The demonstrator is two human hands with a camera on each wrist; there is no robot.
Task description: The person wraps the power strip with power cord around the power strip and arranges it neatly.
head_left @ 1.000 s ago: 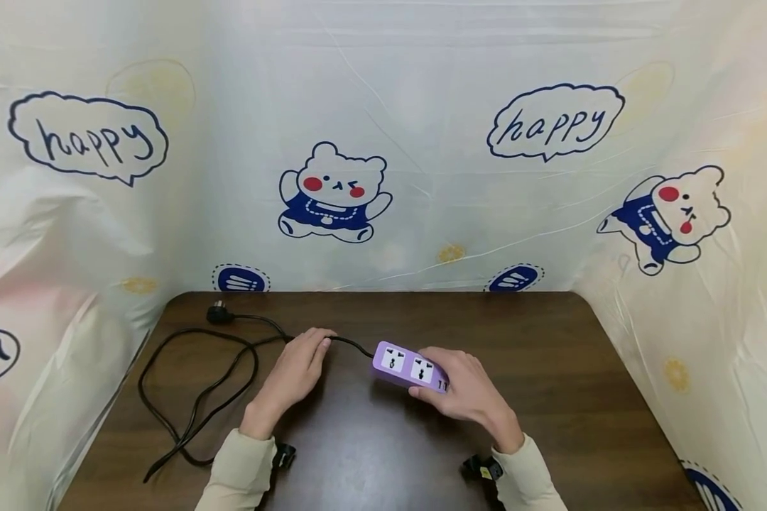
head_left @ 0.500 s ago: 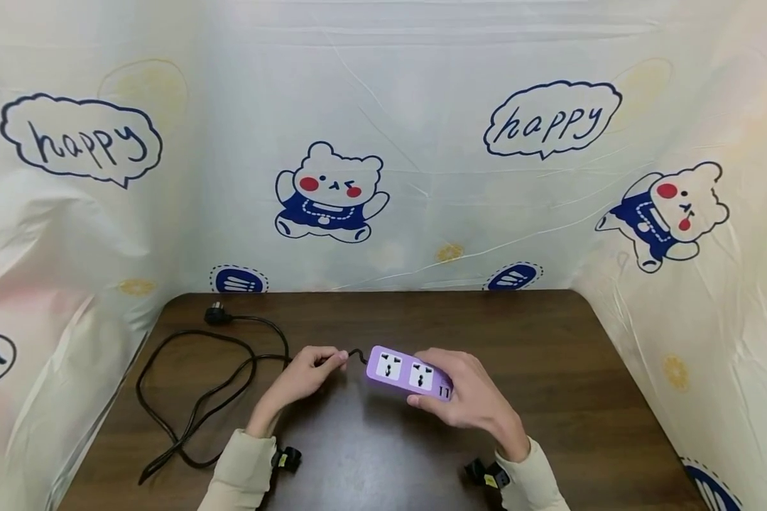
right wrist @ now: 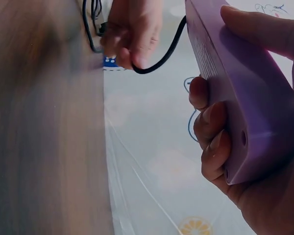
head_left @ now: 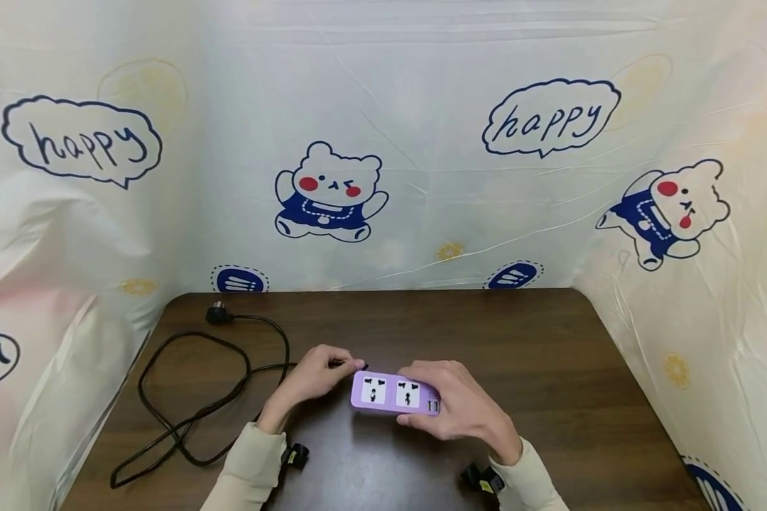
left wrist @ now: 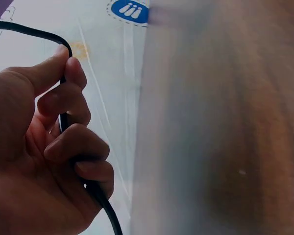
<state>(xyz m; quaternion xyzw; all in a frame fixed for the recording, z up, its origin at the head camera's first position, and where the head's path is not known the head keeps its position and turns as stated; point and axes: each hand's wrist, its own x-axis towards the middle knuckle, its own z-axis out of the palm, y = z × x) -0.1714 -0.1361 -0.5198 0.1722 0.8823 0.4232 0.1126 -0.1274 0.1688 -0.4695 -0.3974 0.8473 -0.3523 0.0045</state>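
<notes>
My right hand [head_left: 457, 401] grips a purple power strip [head_left: 383, 392] by its right end, thumb on the near side and fingers on the far side. Its white sockets and USB ports face up in the head view. The right wrist view shows the strip's purple casing [right wrist: 257, 93] with fingers wrapped round it. Just left of the strip, my left hand [head_left: 316, 372] pinches the black cable [left wrist: 63, 122] near where it joins the strip; in the left wrist view the other fingers curl round it too. The cable's joint with the strip is mostly hidden in the head view.
The rest of the cable [head_left: 142, 380] lies in loose, crossing loops on the left of the brown wooden table [head_left: 550, 355]. Its black plug [head_left: 218, 313] lies near the far left corner. A printed white curtain [head_left: 434, 213] stands along the back and sides.
My left hand has gone from resting over the cable to pinching it and moved right. The power strip has come left and nearer, turning more level. The cable loop at the left has shifted.
</notes>
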